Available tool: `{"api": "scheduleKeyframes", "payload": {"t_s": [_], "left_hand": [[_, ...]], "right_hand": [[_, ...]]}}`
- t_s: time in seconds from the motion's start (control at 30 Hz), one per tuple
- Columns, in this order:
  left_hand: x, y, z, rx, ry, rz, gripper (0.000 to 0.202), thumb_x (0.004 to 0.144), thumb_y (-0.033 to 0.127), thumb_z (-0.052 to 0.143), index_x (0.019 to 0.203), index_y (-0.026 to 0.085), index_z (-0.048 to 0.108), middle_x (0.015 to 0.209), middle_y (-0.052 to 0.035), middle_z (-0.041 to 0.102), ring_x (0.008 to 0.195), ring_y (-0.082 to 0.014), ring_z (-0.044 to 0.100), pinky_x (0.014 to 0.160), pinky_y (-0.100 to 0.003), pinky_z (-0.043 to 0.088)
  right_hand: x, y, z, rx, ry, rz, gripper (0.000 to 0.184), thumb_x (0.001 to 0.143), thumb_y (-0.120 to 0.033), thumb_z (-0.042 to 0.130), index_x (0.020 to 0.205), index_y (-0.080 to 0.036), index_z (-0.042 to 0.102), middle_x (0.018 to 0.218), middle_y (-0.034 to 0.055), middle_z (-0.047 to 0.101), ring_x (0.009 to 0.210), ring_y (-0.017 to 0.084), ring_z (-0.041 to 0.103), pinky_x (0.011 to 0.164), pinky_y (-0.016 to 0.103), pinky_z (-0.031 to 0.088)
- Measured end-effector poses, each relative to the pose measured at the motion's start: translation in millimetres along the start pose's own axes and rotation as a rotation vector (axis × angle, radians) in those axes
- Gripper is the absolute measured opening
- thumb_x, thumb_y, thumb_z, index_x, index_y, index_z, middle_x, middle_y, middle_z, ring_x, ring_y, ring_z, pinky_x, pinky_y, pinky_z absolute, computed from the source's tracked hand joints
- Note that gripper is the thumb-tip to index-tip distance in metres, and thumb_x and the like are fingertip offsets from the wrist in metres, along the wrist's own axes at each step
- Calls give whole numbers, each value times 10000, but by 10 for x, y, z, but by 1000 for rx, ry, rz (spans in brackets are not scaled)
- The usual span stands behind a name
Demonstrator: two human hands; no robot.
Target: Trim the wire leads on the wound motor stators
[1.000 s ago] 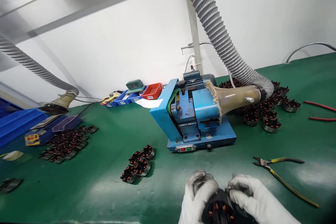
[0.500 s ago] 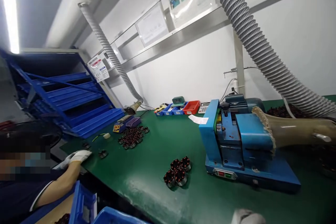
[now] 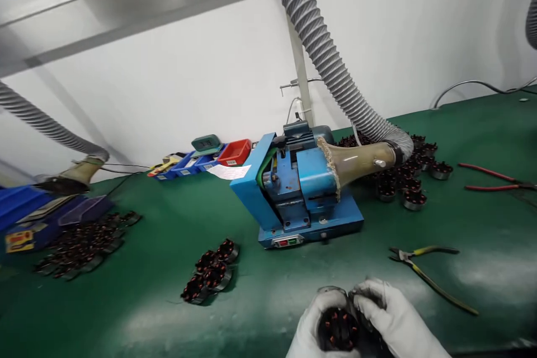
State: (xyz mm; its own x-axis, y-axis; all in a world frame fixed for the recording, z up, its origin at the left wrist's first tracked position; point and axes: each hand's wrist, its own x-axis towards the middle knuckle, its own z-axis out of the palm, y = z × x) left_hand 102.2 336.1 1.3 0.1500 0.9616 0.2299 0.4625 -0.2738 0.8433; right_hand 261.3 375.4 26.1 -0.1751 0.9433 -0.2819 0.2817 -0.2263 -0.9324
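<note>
Low in front of me, just above the green bench, here's the wound core, and my gloved left hand is wrapped tight around its side! It's round, its slotted face tipped up towards me, and its short axis rises through that face. My right hand curls in close beside it, fingers bent together; whether they're gripping the core, I can't make out.

Over to the containers! Blue bins line up along the wall, something yellow in the leftmost, a teal box perched on top. Next door sits the red bin, contents too small to read, and a purple tray leans far left.
</note>
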Motion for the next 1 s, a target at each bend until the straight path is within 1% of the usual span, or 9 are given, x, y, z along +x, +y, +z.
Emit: {"api": "scheduleKeyframes", "payload": {"t_s": [0.1,0.2,0.27,0.43,0.63,0.73,0.87,0.93,1.0], "left_hand": [[13,-169,15,-70,-94,97,181,741,119,601,894,213,624,1030,-65,569,939,-188,603,791,-282,528],[-38,-295,92,184,41,205,508,752,60,533,1221,251,490,1202,-113,482,1138,-235,495,896,-367,483],[-51,-315,126,298,31,227,648,704,12,507,1299,242,392,1252,-125,461,1211,-250,432,954,-420,442],[113,-179,27,192,-222,-187,571,539,86,707,1073,195,537,1204,-107,532,1278,-291,350,1007,-450,393],[216,-105,-87,197,-301,-179,584,489,129,787,1032,193,582,1241,-116,513,1235,-304,401,1032,-487,345],[191,-89,-91,217,-284,-172,611,482,129,778,1054,183,571,1258,-133,500,1228,-315,410,1011,-498,370],[208,7,-58,189,-224,-85,782,508,179,749,1228,164,444,1276,-145,474,1183,-290,457,966,-462,429],[242,61,-10,218,-198,-40,566,630,142,650,1171,178,488,1246,-115,497,1160,-256,472,963,-441,430],[275,95,56,278,-224,-45,325,713,89,529,1019,192,573,1147,-83,552,1087,-237,509,925,-436,443]], "right_hand": [[8,94,23,-149,85,-88,299,756,-428,455,737,-179,620,827,96,622,857,244,569,798,341,430],[65,155,27,-109,-133,25,357,795,-452,389,788,-144,567,728,82,598,693,199,573,630,292,457],[123,170,10,-185,-295,67,368,827,-423,334,818,-117,538,654,64,573,569,166,541,518,259,434],[240,84,-84,-568,-356,-136,254,813,-187,390,847,-113,631,836,122,599,776,208,568,719,318,431],[351,-87,-466,-1043,-552,-362,328,662,-7,462,830,-162,696,784,106,586,627,198,547,592,299,393],[377,-4,-894,-1123,-422,-396,355,779,-56,381,872,-178,701,840,99,594,704,194,575,662,301,429],[338,294,-1374,-1101,-47,-314,348,901,-309,373,1051,-195,666,1024,120,596,888,229,575,792,339,445],[299,460,-1421,-1249,173,-328,440,828,-430,501,1163,-165,606,1131,160,557,992,312,528,839,424,420],[246,592,-1342,-1448,346,-303,559,803,-486,506,1232,-130,547,1062,194,566,951,377,520,774,493,416]]}}
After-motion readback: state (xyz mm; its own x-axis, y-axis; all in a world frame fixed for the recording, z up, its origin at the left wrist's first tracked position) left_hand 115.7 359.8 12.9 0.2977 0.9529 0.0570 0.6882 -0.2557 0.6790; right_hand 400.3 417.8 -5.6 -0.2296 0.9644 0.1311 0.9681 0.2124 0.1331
